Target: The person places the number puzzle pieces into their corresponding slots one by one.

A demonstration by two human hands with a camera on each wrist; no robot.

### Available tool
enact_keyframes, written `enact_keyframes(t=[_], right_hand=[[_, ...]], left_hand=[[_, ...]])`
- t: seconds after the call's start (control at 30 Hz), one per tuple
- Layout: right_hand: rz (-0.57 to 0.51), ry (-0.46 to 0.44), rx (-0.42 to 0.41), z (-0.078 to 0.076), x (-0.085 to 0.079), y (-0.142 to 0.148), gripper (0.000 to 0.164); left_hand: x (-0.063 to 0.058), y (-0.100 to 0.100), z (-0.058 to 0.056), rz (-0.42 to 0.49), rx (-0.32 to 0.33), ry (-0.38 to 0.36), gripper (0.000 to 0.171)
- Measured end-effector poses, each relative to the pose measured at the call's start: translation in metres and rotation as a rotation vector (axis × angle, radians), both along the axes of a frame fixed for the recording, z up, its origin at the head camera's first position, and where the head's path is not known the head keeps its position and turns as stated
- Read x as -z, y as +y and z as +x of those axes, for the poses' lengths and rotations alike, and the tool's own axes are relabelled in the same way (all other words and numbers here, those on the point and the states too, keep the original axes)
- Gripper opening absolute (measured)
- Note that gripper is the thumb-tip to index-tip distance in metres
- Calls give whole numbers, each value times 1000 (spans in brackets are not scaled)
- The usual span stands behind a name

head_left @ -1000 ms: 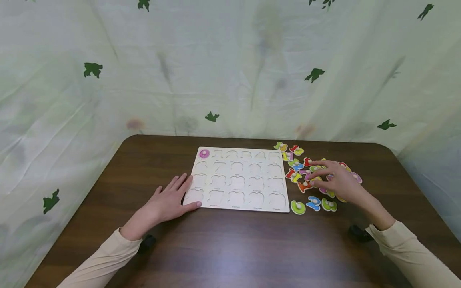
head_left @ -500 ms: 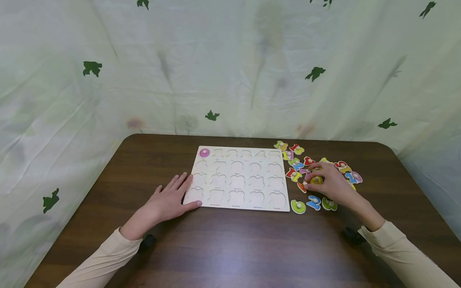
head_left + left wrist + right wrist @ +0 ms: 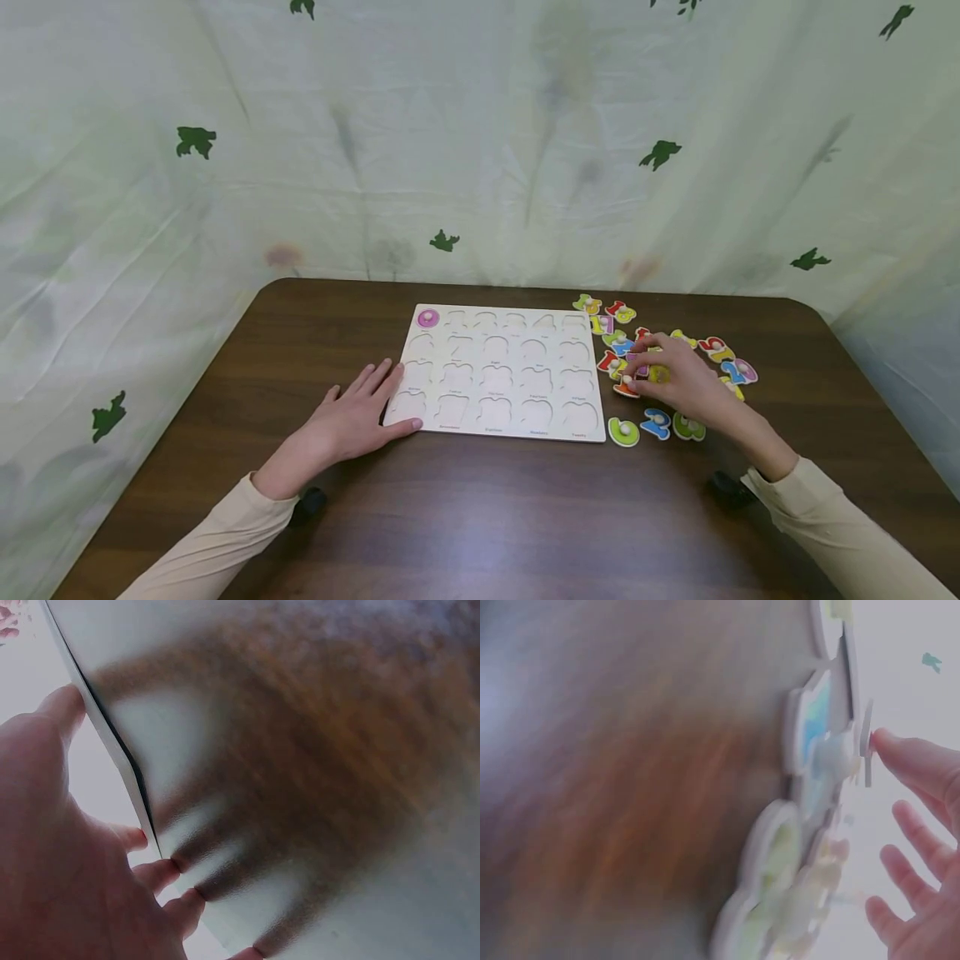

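My left hand (image 3: 356, 419) lies with fingers spread at the left edge of a white number puzzle board (image 3: 480, 402); the left wrist view shows its fingertips touching the board's edge. Beyond the board's right side, my right hand (image 3: 686, 383) pinches an orange number puzzle piece (image 3: 626, 388) between thumb and fingers. In the right wrist view that thin piece (image 3: 868, 746) appears edge-on at the fingertips, off the table. A round pink piece (image 3: 428, 318) with a knob sits in the board's top-left recess. Other recesses on the board hold no pieces.
Several colourful knobbed number pieces (image 3: 716, 348) lie loosely around and beneath my right hand. A green piece (image 3: 623, 432), a blue piece (image 3: 656, 424) and another green piece (image 3: 688, 427) lie in front. The dark wooden table (image 3: 480, 517) meets a pale curtain (image 3: 480, 150) behind.
My right hand has moved left and down over the pieces, and its spread fingers have come together on the orange piece, which has shifted slightly left. The left hand stays in place.
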State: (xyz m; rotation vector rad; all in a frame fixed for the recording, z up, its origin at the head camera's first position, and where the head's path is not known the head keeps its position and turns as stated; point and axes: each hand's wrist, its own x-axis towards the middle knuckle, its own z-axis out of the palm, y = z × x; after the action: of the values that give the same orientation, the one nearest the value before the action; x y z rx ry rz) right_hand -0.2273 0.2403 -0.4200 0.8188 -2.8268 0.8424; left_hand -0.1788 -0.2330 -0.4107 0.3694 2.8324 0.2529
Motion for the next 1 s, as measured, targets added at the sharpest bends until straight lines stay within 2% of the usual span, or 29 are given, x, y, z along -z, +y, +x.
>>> enact_keyframes(t=[0.1, 0.3, 0.57, 0.8, 1.0], right_hand=[[-17, -15, -21, -3, -4, -8, 10], [-79, -131, -5, -15, -10, -29, 9], [-190, -245, -26, -33, -14, -62, 13], [-192, -219, -54, -61, -20, -93, 12], [-193, -205, -106, -84, -25, -127, 11]], left_hand=[[1, -1, 1, -3, -6, -1, 98], [2, -2, 2, 2, -10, 1, 100], [4, -1, 0, 2, -6, 9, 101], [9, -3, -1, 4, -9, 14, 103], [6, -1, -1, 2, -6, 9, 102]])
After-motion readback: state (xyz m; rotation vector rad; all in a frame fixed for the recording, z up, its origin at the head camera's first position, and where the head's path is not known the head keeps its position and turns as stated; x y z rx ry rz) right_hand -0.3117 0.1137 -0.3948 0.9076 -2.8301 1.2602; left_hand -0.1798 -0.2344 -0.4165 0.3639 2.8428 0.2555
